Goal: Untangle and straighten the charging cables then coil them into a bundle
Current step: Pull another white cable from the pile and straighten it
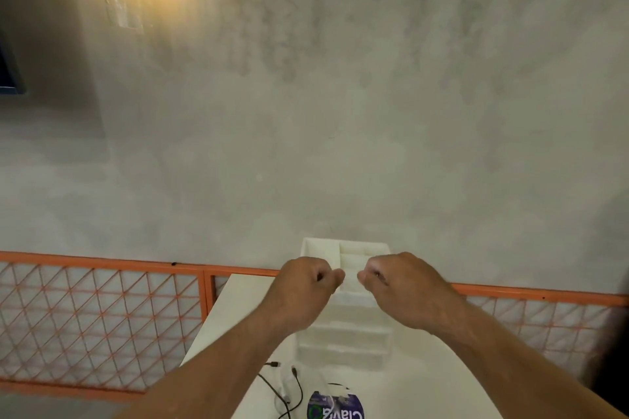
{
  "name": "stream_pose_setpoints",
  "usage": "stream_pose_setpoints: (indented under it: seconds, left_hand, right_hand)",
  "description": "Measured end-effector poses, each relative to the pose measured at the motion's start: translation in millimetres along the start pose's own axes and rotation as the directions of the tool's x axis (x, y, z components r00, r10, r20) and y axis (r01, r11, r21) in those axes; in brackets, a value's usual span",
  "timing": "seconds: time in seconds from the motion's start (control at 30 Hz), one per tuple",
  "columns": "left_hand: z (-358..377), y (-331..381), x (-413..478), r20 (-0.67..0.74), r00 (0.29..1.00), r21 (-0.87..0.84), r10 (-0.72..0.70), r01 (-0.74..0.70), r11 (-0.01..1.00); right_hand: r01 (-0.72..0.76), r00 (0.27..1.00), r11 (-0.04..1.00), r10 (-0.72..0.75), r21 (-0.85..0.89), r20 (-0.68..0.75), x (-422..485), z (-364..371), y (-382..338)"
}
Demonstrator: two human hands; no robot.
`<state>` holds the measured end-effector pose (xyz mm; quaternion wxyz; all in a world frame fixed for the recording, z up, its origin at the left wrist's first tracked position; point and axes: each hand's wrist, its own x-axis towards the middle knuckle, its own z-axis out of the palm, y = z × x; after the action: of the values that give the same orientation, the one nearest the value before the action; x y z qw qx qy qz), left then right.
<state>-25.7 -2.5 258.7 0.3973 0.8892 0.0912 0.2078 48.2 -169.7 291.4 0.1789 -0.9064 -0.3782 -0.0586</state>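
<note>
Thin black charging cables (284, 391) lie tangled on the white table (235, 313) near the bottom edge of the view, with a white cable (285, 384) among them. Both hands are raised well above the table, fists closed and knuckles up, thumbs almost meeting. My left hand (306, 286) and my right hand (398, 286) hold nothing that I can see and are clear of the cables.
A white compartmented organiser box (343, 333) stands on the table behind the cables. A purple-and-white round label or lid (335, 406) lies by the cables. An orange lattice railing (102, 316) runs behind the table, with a grey wall beyond.
</note>
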Motion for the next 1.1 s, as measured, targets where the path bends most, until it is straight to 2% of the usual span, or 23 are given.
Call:
stream_pose_setpoints:
  seconds: [0.1, 0.17, 0.4, 0.6, 0.73, 0.83, 0.93, 1.0, 1.1]
  left_hand:
    - [-4.5, -4.9, -0.6, 0.036, 0.997, 0.354, 0.070, -0.078, 0.932]
    - [-9.0, -6.9, -1.0, 0.031, 0.996, 0.451, 0.086, -0.091, 0.888]
    - [-29.4, -6.5, 3.0, 0.026, 0.992, 0.590, 0.120, -0.112, 0.800]
    - [-49.9, -13.1, 6.6, -0.049, 0.996, 0.603, 0.073, -0.029, 0.797]
    - [-49.6, -13.4, 5.8, -0.044, 0.995, 0.612, 0.084, -0.039, 0.790]
    - [-47.9, -18.0, 6.3, -0.058, 0.998, 0.501, 0.015, 0.016, 0.865]
    - [-47.4, -18.9, 5.9, -0.009, 0.979, 0.135, -0.202, 0.202, 0.970]
    - [-43.7, -10.5, 2.9, 0.154, 0.938, -0.095, -0.312, 0.328, 0.940]
    - [-31.4, 4.6, 0.8, 0.323, 0.896, -0.361, -0.304, 0.414, 0.835]
  right_hand:
    - [-0.072, 0.997, 0.995, 0.074, -0.074, 0.024, -2.3, 10.6, 4.4]
    - [-0.135, 0.990, 0.989, 0.137, -0.055, 0.035, -2.5, 12.3, 8.3]
    - [-0.173, 0.983, 0.983, 0.176, -0.068, 0.049, 3.9, 2.2, 7.5]
    - [-0.247, 0.968, 0.964, 0.251, -0.097, 0.025, 2.1, 1.5, 11.5]
    - [-0.302, 0.953, 0.948, 0.304, -0.100, 0.007, 1.5, 4.2, 11.9]
    - [-0.291, 0.957, 0.956, 0.291, -0.044, -0.002, -0.9, 4.5, 16.8]
    - [-0.201, 0.979, 0.951, 0.206, 0.233, 0.004, -3.5, -0.1, 18.3]
    - [-0.132, 0.990, 0.916, 0.142, 0.378, 0.003, -4.9, -5.3, 10.3]
    - [-0.050, 0.999, 0.900, 0.050, 0.432, 0.012, -4.1, -8.0, -7.7]
